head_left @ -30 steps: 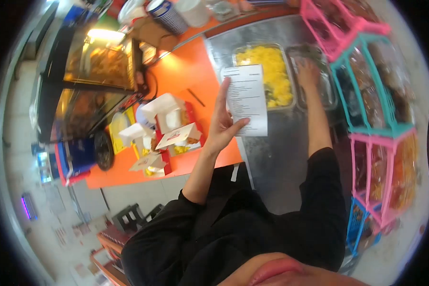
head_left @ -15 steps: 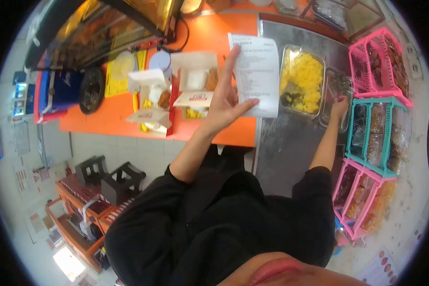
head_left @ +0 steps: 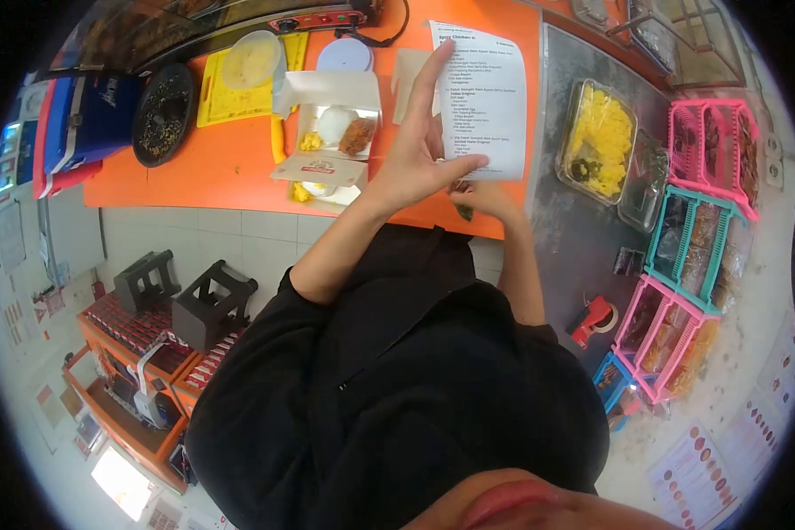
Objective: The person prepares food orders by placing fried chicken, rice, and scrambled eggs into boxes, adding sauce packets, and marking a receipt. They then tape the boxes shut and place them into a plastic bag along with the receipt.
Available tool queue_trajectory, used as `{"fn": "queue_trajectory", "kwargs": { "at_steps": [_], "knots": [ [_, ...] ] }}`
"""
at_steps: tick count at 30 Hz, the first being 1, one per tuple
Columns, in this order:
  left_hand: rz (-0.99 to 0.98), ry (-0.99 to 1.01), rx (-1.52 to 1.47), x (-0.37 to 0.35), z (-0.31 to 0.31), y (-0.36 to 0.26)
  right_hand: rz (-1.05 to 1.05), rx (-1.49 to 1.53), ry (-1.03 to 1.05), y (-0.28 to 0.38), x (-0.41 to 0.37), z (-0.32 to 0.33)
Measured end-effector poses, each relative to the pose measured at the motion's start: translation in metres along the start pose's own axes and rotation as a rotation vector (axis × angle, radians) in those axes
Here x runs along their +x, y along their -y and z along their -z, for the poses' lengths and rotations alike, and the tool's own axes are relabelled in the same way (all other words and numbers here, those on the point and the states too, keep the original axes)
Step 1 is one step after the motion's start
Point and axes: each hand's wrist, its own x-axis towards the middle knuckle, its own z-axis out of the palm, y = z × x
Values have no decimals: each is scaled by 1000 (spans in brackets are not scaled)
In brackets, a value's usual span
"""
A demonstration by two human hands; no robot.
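My left hand [head_left: 415, 159] holds up a printed receipt [head_left: 486, 102], its edge lying between thumb and fingers. Just below the paper, my right hand [head_left: 493, 201] pinches a small green leafy piece [head_left: 465, 211], whose kind I cannot make out. To the left stands an open meal box [head_left: 331, 88] with white rice, a fried brown piece [head_left: 356, 136] and yellow scrambled-looking food. Behind my left hand and the receipt, a second open box [head_left: 410, 75] is mostly hidden.
On the steel counter at right are a clear tray of yellow food [head_left: 599, 141], a clear container [head_left: 642, 181] and a red tape dispenser [head_left: 594, 321]. Pink and teal baskets [head_left: 693, 247] line the wall. A black pan [head_left: 163, 115] and yellow board [head_left: 230, 102] lie left.
My right hand has moved left from the clear container to below the receipt, now with a green piece in it. The view has shifted, and my left hand still holds the receipt.
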Motion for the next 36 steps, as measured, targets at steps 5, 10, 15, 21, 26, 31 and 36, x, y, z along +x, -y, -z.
{"fn": "queue_trajectory", "kwargs": {
  "at_steps": [5,10,15,21,26,31,36],
  "knots": [
    [0,-7,71,0,20,-4,512,-679,-616,-34,47,-74],
    [100,-92,-34,16,17,22,743,-936,-703,-49,33,-63],
    [59,-119,-11,46,-9,48,169,-378,-617,-46,-44,55],
    [104,-169,-52,83,-59,75,83,-755,-1350,-182,-77,395],
    [160,-219,-16,106,-93,101,-203,-1123,-1115,-250,-53,526],
    [158,-211,15,114,-118,114,-406,-1252,-981,-262,-24,519],
    [196,-240,-1,112,-128,115,9,-1302,-1188,-304,-16,508]
  ]
}}
